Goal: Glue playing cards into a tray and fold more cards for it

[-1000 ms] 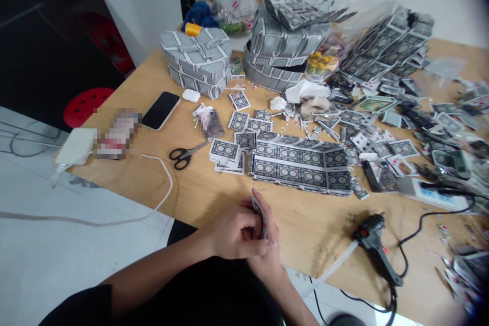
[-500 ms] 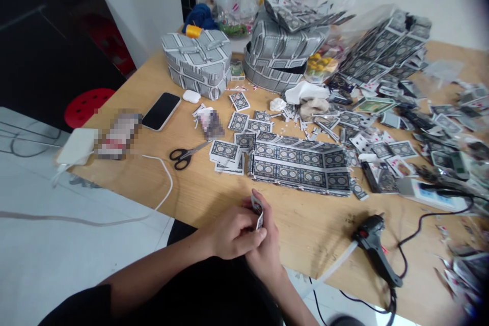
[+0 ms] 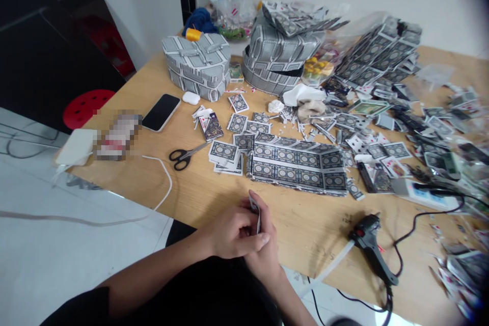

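A patterned playing card [image 3: 256, 213] stands on edge between my two hands, close to the table's front edge. My left hand [image 3: 234, 233] is closed on its left side, with the thumb pressed toward the card. My right hand [image 3: 266, 244] wraps round it from the right, fingers pointing up and away. Beyond the hands lies a long open tray made of cards [image 3: 294, 165]. Loose cards [image 3: 224, 153] are piled at its left end, next to black-handled scissors [image 3: 185, 157].
A glue gun [image 3: 370, 247] with a cable lies at the right. A phone [image 3: 162, 112] and white cable are at the left. Heart-shaped box [image 3: 196, 66], round box [image 3: 267, 79] and woven cards [image 3: 382, 51] stand behind. Card scraps cover the right side.
The card between my hands is turned more edge-on, and its upper part shows less. Both hands stay in nearly the same place. The view has shifted slightly.
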A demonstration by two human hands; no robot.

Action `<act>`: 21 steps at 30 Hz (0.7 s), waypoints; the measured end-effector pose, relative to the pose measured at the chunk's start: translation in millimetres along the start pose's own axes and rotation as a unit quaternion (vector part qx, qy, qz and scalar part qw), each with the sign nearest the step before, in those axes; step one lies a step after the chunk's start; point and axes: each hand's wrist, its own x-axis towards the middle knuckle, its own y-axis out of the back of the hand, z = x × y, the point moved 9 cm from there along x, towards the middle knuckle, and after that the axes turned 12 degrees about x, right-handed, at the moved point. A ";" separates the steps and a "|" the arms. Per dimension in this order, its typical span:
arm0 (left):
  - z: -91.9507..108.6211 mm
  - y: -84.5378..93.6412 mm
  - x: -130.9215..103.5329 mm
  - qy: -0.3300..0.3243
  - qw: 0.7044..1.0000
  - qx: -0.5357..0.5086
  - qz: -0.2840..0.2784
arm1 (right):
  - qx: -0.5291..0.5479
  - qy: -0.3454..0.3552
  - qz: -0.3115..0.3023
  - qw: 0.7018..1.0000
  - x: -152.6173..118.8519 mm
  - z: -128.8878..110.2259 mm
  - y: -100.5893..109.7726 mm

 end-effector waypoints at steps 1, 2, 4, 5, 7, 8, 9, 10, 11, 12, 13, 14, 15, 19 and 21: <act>-0.1 -0.2 0.0 0.003 1.000 -0.001 -0.003 | 0.001 -0.003 -0.001 1.000 -0.4 1.0 -0.1; -0.3 -0.4 0.1 0.006 1.000 -0.002 -0.005 | 0.000 -0.007 -0.002 1.000 -0.8 1.8 -0.2; -0.6 -0.3 0.2 0.010 1.000 -0.004 -0.007 | -0.003 -0.010 0.000 1.000 -1.2 2.8 0.0; -0.5 -0.3 0.4 0.011 1.000 -0.005 -0.009 | -0.006 -0.010 0.001 1.000 -1.3 2.7 0.2; 1.0 0.4 0.7 0.008 1.000 -0.010 -0.011 | -0.012 -0.006 0.003 1.000 -1.0 2.1 0.3; 2.1 0.8 0.8 0.007 1.000 -0.013 -0.012 | -0.015 -0.004 0.004 1.000 -0.7 1.5 0.4; 3.1 1.1 0.8 0.006 1.000 -0.015 -0.014 | -0.018 -0.001 0.005 1.000 -0.5 1.0 0.4; 4.0 1.2 0.7 0.006 1.000 -0.017 -0.017 | -0.022 0.001 0.005 1.000 -0.2 0.4 0.4; 4.6 1.3 0.5 0.007 1.000 -0.017 -0.020 | -0.025 0.003 0.007 1.000 0.0 -0.2 0.5; 4.8 1.4 0.2 0.009 1.000 -0.016 -0.021 | -0.030 0.006 0.007 1.000 0.2 -1.2 0.5; 4.8 1.4 -0.1 0.009 1.000 -0.014 -0.022 | -0.035 0.010 0.008 0.999 0.3 -2.4 0.4; 4.7 1.5 -0.5 0.008 1.000 -0.012 -0.022 | -0.041 0.013 0.009 0.999 0.5 -3.6 0.4; 4.2 1.5 -0.8 0.007 1.000 -0.010 -0.022 | -0.046 0.017 0.009 0.999 0.7 -4.8 0.1; 1.4 -0.6 -1.4 -0.004 1.000 0.003 -0.027 | -0.055 0.014 0.011 0.998 1.5 -7.1 -0.2; 0.1 -1.1 -1.5 -0.007 1.000 0.009 -0.028 | -0.054 0.012 0.014 0.998 1.6 -7.4 0.1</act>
